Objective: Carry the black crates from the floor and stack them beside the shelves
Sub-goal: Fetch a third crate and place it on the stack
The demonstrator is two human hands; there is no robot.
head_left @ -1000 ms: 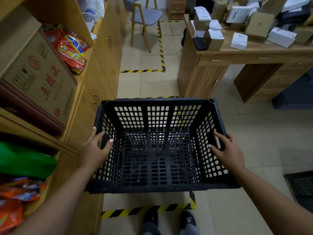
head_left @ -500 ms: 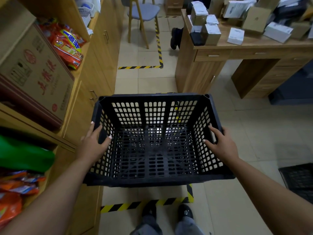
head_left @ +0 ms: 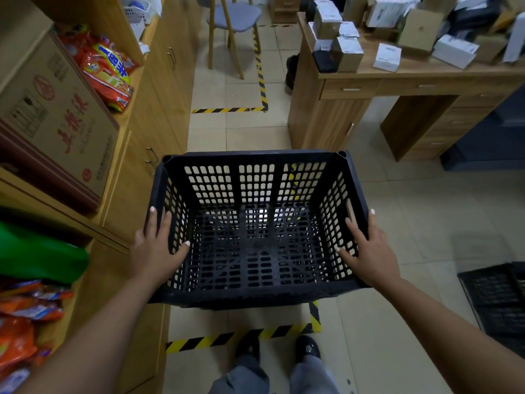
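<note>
- At the bottom edge, the person's two dark shoes (head_left: 307,348) stand on the tiled floor (head_left: 397,211) just behind a strip of yellow-and-black hazard tape (head_left: 241,335).
- The left hand (head_left: 154,248) clasps the left wall of the black perforated crate (head_left: 255,297), thumb inside, fingers along the outside.
- The right hand (head_left: 372,251) clasps the right wall the same way, thumb inside against the holes.
- The crate is held level in front of the person, open side up and empty, just beside the wooden shelves (head_left: 136,177) on the left.
- A second black crate (head_left: 497,302) lies on the floor at the right edge, only partly in view.
- On the shelves sit a green bag (head_left: 39,254), orange snack packets (head_left: 108,66) and a cardboard box with red characters (head_left: 59,118).
- Farther off on the right, a wooden bench (head_left: 397,86) carries many small white and brown boxes (head_left: 387,56).
- Beyond, a wooden-legged chair with a grey seat (head_left: 234,14) stands behind more hazard tape.
</note>
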